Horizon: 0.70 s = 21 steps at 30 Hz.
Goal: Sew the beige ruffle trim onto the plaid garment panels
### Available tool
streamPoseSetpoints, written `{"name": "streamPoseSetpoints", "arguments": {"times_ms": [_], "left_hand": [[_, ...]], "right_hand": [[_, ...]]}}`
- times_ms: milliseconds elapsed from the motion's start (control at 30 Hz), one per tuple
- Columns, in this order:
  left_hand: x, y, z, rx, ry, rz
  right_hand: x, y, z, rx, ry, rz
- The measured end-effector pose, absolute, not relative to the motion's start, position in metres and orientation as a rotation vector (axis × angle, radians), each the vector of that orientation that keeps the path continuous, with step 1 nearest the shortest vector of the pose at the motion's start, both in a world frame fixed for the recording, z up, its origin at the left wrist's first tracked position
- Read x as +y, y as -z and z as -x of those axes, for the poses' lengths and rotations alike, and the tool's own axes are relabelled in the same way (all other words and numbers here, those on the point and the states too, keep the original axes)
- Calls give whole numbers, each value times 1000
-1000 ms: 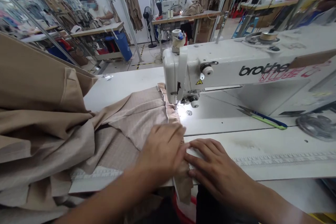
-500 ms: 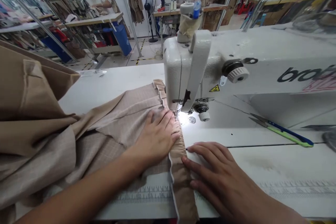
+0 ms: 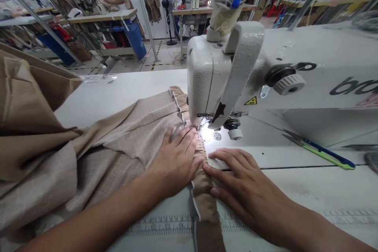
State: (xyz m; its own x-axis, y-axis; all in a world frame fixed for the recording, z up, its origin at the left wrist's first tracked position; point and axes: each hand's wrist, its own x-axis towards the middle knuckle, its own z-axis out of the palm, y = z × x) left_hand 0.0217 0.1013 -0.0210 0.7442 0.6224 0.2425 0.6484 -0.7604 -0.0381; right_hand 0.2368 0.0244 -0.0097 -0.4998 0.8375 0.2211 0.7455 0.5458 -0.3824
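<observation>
Fabric strip (image 3: 207, 206) appears soft, light, best held along edges; left grip (image 3: 175, 161) lies flat, right grip (image 3: 243, 177) touches, neither clenched.

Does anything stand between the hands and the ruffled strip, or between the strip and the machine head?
Nothing visible does: the left hand and right hand both touch the strip, which runs up to the machine head. The clippers lie apart, to the right.

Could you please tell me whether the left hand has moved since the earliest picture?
Yes; judged against the fixed sewing machine, the left hand has moved forward, closer to the needle end.
</observation>
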Motion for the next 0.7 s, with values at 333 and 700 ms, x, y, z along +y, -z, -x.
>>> {"name": "streamPoseSetpoints", "arguments": {"times_ms": [333,700], "left_hand": [[94,25,-17,-947,459,2849],[83,-4,-25,-1037,441,2888]], "right_hand": [[31,9,-241,-2489,-313,1252],[60,-9,-254,-2564,-665,1219]]}}
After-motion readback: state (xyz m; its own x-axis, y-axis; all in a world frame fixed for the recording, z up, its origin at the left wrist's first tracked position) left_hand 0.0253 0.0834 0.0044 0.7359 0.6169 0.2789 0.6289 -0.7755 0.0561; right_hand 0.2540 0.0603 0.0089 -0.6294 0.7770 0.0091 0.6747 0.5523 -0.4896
